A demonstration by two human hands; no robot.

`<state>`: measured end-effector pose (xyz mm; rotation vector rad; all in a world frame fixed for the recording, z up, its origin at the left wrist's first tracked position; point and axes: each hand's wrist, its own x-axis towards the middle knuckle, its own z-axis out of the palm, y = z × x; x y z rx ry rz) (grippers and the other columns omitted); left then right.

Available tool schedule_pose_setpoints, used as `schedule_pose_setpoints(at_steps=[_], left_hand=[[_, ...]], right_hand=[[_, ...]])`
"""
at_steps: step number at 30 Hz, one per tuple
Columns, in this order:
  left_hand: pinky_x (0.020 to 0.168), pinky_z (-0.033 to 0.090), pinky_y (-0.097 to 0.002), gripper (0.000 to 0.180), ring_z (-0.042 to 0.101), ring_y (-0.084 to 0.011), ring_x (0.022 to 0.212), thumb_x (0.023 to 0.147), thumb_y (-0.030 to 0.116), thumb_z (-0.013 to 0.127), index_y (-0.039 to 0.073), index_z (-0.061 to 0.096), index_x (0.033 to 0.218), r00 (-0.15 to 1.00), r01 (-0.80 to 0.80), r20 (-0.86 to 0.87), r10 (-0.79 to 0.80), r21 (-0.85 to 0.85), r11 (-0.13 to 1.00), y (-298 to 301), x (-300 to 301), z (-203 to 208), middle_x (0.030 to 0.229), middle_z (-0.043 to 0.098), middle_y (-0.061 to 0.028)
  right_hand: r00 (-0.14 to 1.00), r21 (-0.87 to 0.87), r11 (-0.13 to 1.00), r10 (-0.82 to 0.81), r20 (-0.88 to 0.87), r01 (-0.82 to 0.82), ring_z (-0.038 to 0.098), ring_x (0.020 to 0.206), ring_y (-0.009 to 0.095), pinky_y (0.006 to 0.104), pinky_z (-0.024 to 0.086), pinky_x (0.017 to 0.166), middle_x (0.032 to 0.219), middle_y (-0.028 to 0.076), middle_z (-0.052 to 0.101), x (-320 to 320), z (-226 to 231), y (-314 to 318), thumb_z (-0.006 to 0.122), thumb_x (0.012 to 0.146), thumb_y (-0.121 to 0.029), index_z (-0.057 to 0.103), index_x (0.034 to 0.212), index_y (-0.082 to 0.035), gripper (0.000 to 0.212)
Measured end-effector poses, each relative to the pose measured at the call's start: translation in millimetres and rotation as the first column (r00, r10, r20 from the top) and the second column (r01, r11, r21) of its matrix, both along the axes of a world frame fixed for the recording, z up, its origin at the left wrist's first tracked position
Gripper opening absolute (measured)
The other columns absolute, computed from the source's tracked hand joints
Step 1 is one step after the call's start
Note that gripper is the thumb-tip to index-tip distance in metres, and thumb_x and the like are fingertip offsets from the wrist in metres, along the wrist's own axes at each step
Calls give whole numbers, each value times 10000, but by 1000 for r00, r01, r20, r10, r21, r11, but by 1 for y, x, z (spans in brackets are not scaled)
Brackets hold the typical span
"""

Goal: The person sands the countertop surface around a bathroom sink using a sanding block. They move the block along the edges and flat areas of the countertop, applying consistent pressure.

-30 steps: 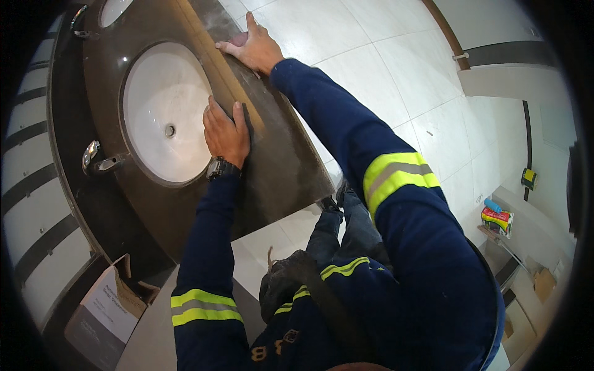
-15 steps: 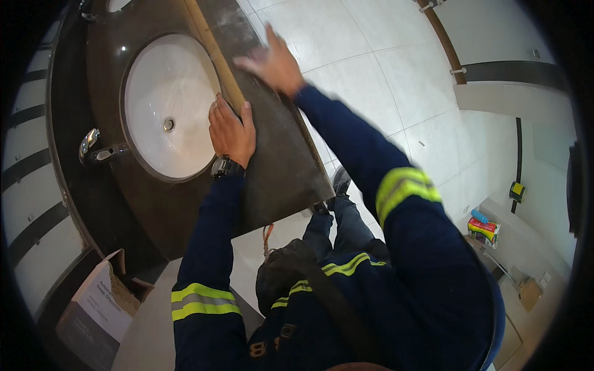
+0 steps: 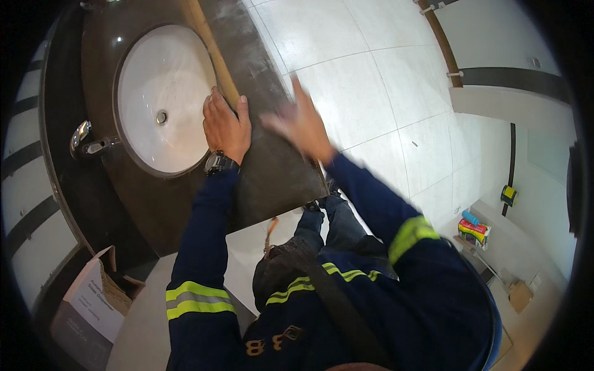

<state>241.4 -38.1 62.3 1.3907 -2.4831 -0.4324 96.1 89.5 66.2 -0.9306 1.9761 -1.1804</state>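
While the dark stone countertop (image 3: 272, 179) fills the upper left of the view, a person in a navy work jacket with yellow reflective bands leans over it from the lower edge. An oval white basin (image 3: 162, 99) is sunk into the counter, smooth and glossy, with a small metal drain at its centre and a chrome tap (image 3: 86, 141) at its left rim. Across the counter, just beside the basin's right edge, runs a long, narrow tan wooden strip (image 3: 213, 52), lying diagonally from the top of the view down to the left hand (image 3: 227, 127). That hand lies palm down with fingers spread flat, pressing on the lower end of the strip and the counter beneath it; a dark wristwatch (image 3: 219, 164) sits on the wrist. The right hand (image 3: 301, 127) is blurred, lifted above the counter's right edge with fingers open and apart, holding nothing. Pale square floor tiles (image 3: 371, 86) with thin grout lines spread to the right. At lower left, under the counter, stands an open cardboard box (image 3: 90, 303). Far right, small colourful packages (image 3: 473, 227) rest on a low white ledge.
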Motion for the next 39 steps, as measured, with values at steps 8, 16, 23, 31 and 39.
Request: schedule_pose_setpoints(at_steps=[8,16,23,31,39], left_hand=[[1188,375,-535,733,415,-436,1472,1089,464,511,-77,375,1563,999,47,-10,-47,40,998,2,-18,-5,1515,514,-300],[1196,366,-536,745,410,-436,1471,1095,469,499,-87,355,1570,1000,30,5,-30,38,999,1,-6,1,1519,506,-299],[1190,368,-526,774,428,-451,1448,1094,487,497,-94,336,1578,989,147,-7,-147,24,989,5,-34,-7,1523,495,-315],[1188,364,-522,756,466,-473,1405,1086,468,505,-81,347,1581,998,54,32,-54,-6,999,-3,-3,3,1501,510,-329],[1191,360,-530,709,460,-479,1405,1093,416,498,-85,357,1574,997,64,40,-64,18,998,1,-11,2,1505,507,-331]], right_hand=[[975,-124,992,-49,-219,22,676,1231,365,451,532,1074,1307,307,682,-65,-33,-105,851,822,-622,177,1625,139,1295],[995,133,989,-79,54,71,500,1432,435,463,413,1194,1576,350,435,52,-6,118,921,809,-427,213,1651,79,1211],[963,-126,972,-216,-160,197,662,1217,378,446,522,1070,1385,308,642,-135,-64,-191,924,745,-518,210,1619,150,1311],[977,-200,977,-112,-180,75,339,1482,586,622,325,1220,1640,359,310,-24,-26,-68,832,831,-439,213,1695,-93,1118],[973,89,996,23,-230,-3,253,1548,572,686,268,1219,1702,342,202,47,12,117,847,840,-398,262,1701,-188,1062]])
